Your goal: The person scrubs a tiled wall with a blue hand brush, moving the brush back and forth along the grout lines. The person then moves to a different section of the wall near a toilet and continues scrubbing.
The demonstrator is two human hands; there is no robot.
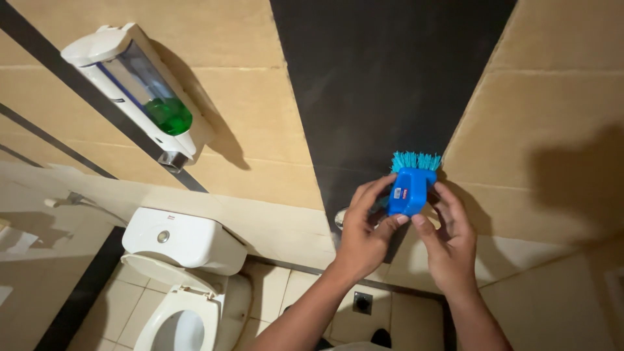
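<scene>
A blue scrub brush (412,185) with teal bristles pointing up is held between both hands in front of a dark wall panel (383,84). My left hand (364,234) grips its left side with the fingers wrapped over the body. My right hand (448,240) holds the right side, thumb against the brush's lower edge. A small red label sits on the brush's blue back.
A white soap dispenser (140,91) with green liquid hangs on the beige tiled wall at upper left. A white toilet (185,273) with its lid up stands at lower left. A floor drain (362,302) lies in the tiled floor below my hands.
</scene>
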